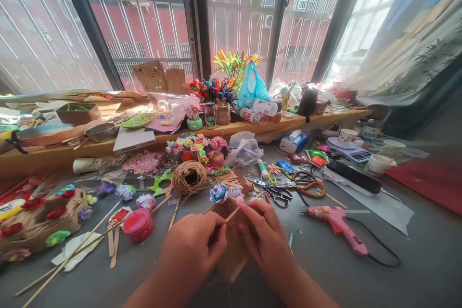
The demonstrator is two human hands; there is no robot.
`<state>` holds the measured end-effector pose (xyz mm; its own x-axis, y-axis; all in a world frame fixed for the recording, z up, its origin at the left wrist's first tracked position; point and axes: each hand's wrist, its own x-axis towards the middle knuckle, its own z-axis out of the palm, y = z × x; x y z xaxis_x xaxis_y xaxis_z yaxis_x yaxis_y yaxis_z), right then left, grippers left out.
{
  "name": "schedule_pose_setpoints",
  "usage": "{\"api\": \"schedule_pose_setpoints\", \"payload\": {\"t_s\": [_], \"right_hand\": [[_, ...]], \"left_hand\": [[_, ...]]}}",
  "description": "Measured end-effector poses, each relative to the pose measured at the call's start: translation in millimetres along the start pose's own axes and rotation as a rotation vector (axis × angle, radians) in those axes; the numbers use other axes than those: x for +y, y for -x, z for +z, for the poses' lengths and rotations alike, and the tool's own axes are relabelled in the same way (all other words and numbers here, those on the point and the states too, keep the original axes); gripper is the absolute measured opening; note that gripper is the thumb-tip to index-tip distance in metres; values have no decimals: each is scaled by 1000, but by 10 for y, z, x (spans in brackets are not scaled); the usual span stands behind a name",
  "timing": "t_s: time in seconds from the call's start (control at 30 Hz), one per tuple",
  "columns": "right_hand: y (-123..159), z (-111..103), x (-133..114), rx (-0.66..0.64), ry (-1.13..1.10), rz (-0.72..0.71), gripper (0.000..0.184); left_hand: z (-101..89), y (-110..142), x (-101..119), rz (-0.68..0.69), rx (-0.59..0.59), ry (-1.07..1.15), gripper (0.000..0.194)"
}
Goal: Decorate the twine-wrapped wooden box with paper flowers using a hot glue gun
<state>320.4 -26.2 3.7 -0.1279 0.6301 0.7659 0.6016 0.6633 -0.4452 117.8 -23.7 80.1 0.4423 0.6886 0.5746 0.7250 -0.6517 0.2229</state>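
Note:
My left hand point(195, 245) and my right hand point(265, 236) meet at the front middle of the table, fingers pinched. A thin tan strip point(233, 214) runs between the fingertips; whether it is twine or a sliver of wood I cannot tell. Right below it is a brown cardboard piece point(231, 262), partly hidden by both hands. Beyond the fingers sit a blue and white paper flower point(218, 193) and a pale purple one point(235, 192). A ball of twine point(189, 177) lies behind my left hand, with a strand trailing toward it.
On the right lies a pink glue gun point(339, 224) with its cord. Black scissors point(279, 196) and orange-handled scissors point(310, 187) lie behind my right hand. To the left are a red jar point(138, 225), wooden sticks point(114, 246) and a flower-trimmed cardboard box point(43, 219). A cluttered shelf point(173, 140) runs behind.

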Motion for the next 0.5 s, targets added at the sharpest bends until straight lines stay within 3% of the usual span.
{"api": "schedule_pose_setpoints", "payload": {"t_s": [0.33,0.5], "right_hand": [[45,18,24,2,-1,56,47],[70,8,20,14,8,63,54]], "left_hand": [[10,18,20,-16,-6,46,18],[4,18,29,-2,5,57,20]]}}
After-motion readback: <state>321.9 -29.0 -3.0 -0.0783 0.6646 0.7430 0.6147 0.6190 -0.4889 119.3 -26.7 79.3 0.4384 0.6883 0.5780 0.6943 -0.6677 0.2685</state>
